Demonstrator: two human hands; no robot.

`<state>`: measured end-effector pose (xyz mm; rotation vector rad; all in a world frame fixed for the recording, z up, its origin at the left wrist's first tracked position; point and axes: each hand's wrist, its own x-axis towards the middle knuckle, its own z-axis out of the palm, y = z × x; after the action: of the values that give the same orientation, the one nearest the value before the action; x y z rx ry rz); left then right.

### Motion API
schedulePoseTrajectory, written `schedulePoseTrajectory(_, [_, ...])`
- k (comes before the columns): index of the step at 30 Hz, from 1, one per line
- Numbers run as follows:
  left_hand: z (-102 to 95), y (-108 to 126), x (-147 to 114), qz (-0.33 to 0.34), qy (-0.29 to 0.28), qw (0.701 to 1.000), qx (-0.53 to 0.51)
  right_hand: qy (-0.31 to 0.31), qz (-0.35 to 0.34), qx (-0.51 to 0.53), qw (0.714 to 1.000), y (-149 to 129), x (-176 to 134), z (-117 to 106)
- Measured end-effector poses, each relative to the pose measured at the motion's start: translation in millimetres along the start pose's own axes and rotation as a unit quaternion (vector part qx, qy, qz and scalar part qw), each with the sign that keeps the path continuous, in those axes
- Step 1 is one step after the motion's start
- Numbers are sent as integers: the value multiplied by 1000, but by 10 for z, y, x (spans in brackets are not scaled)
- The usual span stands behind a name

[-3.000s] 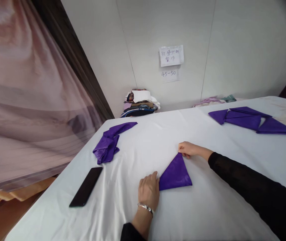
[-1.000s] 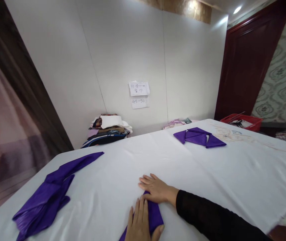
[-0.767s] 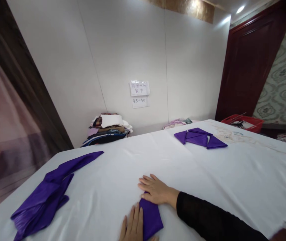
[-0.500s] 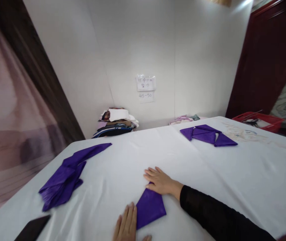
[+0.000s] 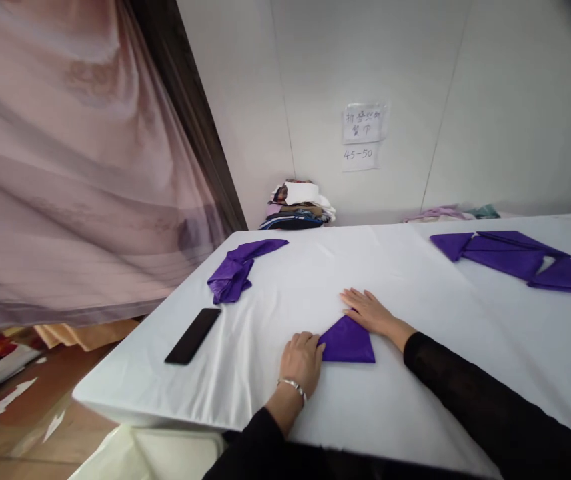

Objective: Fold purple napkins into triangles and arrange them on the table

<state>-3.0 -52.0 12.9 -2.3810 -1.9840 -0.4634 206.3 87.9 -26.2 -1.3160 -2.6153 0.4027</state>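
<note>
A folded purple napkin (image 5: 348,343) lies on the white-covered table in front of me. My right hand (image 5: 367,310) rests flat across its top corner, fingers stretched out and spread. At the napkin's left corner is my left hand (image 5: 303,360), with a silver bracelet on the wrist; its fingers are curled and closed on the edge, the tips partly hidden. Farther off to the left, a loosely crumpled purple napkin (image 5: 233,273) lies on the cloth. Several folded purple pieces (image 5: 508,255) sit together on the right.
A black phone (image 5: 193,337) lies near the left edge of the white table (image 5: 415,400). Behind the table stands a pile of folded cloths (image 5: 298,203) by the wall. A pink curtain (image 5: 90,167) hangs at the left, and a pale bin (image 5: 175,450) stands below the front edge.
The view has swung left and down. My left hand has gone from lying flat beside the napkin to curling its fingers at the left corner. My right hand stays on the top corner.
</note>
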Motion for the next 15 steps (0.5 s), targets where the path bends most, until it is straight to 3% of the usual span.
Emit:
schedulePoseTrajectory(4, [25,83,146,-37,-38,998,32,20,33,14,999,56,84,-51])
schedulePoseTrajectory(8, [35,107,141,-79,-62,995,29,69,111,151,980,51,25,-148])
schedulePoseTrajectory(12, [-5,122,116,-121,-96,988,0,95,130,276,948,-92,-352,-120])
schedulePoseTrajectory(15, [-9,191,151,-151,-139,978,-47,107,72,253,959,-245,-709,4])
